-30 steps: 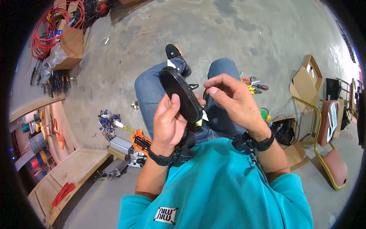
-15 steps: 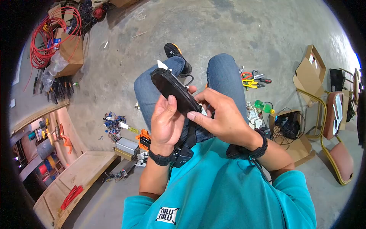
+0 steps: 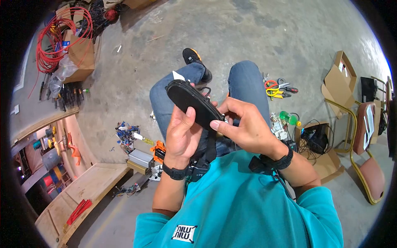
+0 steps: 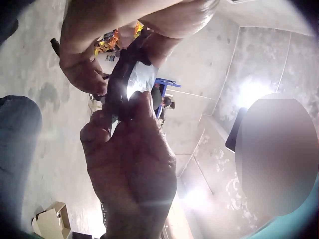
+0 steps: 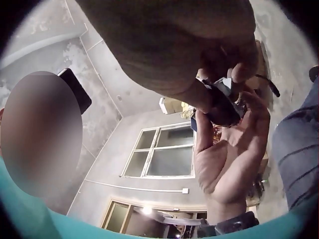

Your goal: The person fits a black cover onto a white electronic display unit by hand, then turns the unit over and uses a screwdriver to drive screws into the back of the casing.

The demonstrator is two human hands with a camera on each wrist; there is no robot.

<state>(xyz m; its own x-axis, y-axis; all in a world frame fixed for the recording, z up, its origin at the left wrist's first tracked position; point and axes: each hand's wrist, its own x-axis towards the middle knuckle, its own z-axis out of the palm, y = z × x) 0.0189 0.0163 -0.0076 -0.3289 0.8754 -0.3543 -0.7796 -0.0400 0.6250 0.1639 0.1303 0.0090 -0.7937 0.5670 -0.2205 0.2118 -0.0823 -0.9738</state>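
A flat black oblong object (image 3: 191,98) with rounded ends is held slantwise above the lap; its exact kind cannot be told. My left hand (image 3: 181,133) grips its side, thumb on the dark face and fingers behind. With thumb and fingers, my right hand (image 3: 249,127) pinches the lower end. A thin black cable loop (image 3: 205,88) sticks out from the far side, and a white piece (image 3: 178,76) shows at the upper end. In the left wrist view, the object's face (image 4: 142,77) shines with reflected light between both hands. The fingers behind it are partly hidden.
Pliers and scissors (image 3: 281,88) lie on the floor beyond the right knee, near a green bottle (image 3: 288,117). An open carton (image 3: 322,159) with cables and a chair (image 3: 364,144) stand at right. A wire pile (image 3: 127,133) and metal box (image 3: 140,159) lie at left.
My right hand has come down from beside the object to its lower end and now pinches it. The object has tilted further to the left in my left hand.
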